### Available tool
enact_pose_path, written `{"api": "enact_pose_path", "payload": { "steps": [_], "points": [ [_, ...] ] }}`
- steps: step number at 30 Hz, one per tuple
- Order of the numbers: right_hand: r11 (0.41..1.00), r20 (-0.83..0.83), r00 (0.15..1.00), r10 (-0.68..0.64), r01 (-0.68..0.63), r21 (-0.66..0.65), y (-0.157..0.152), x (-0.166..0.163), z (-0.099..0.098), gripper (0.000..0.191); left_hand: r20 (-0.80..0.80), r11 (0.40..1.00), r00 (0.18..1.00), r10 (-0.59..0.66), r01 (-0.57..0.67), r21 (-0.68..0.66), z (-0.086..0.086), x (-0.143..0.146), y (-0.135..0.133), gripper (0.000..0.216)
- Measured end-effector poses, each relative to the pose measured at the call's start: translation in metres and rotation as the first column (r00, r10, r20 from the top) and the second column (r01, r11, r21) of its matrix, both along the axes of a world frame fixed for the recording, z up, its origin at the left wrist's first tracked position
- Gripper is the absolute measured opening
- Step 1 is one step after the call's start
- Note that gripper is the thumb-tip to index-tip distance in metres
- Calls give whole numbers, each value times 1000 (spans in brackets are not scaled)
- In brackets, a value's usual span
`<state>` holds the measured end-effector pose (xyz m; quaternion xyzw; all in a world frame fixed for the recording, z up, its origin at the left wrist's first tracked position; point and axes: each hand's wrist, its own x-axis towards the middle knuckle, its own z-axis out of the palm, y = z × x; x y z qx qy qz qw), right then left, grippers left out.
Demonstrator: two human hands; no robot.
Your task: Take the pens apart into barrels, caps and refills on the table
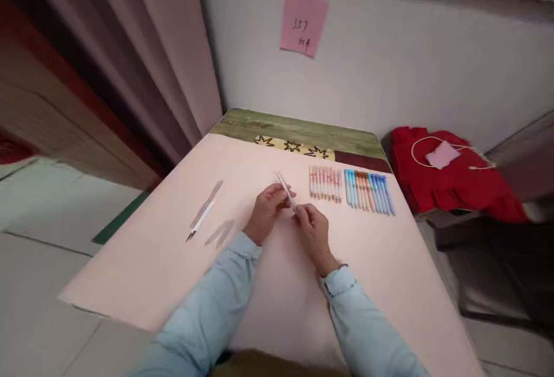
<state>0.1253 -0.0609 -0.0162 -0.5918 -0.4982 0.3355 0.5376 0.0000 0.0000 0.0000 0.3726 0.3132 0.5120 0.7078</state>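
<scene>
Both my hands hold one slim, clear-and-white pen (284,185) above the middle of the table. The fingers of my left hand (269,206) close around its upper part. My right hand (312,226) pinches its lower end. To the right of the hands, a row of clear pens with pinkish-orange marks (324,184) lies side by side. Beyond it is a row of blue and brown pens (370,192). Left of my hands lie a white pen with a dark tip (201,219) and several thin translucent pieces (220,232), too blurred to name.
A pale pink sheet (173,273) covers most of the table, with a green wood-pattern strip (298,124) at its far edge. A pink note (304,23) is stuck on the white wall. Red cloth (454,183) covers a seat at right; a curtain (160,48) hangs at left.
</scene>
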Motion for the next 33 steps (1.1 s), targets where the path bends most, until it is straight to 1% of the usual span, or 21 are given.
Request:
{"api": "enact_pose_path", "payload": {
  "steps": [2,6,8,10,13,17,25,30,33],
  "points": [
    [1000,-18,1000,15,-15,3,1,0,-1,37,-9,1000,1000,15,-15,9,0,0,1,24],
    [1000,-99,995,2,-1,11,3,-1,-6,30,-29,999,999,24,-23,33,1,0,1,24],
    [1000,-126,992,-21,22,13,4,-1,-8,33,-44,999,999,18,-16,42,2,0,0,23],
    [999,-121,992,-23,26,20,5,0,-8,32,-57,999,998,15,-13,47,3,0,0,23],
    [1000,-113,993,26,-24,20,4,1,-6,27,-62,998,998,19,-15,63,5,0,0,22],
    [997,-102,992,79,-77,23,2,1,-4,27,-63,997,998,6,-1,82,7,0,-1,21],
    [986,-17,986,168,-168,12,2,2,-7,26,-41,996,998,-51,54,74,5,0,0,21],
    [984,-27,984,179,-178,15,2,0,-7,26,-69,997,997,-36,40,59,5,-1,1,22],
    [987,-78,985,157,-154,39,2,-1,-6,28,-144,998,989,-15,23,54,5,0,0,22]
  ]
}}
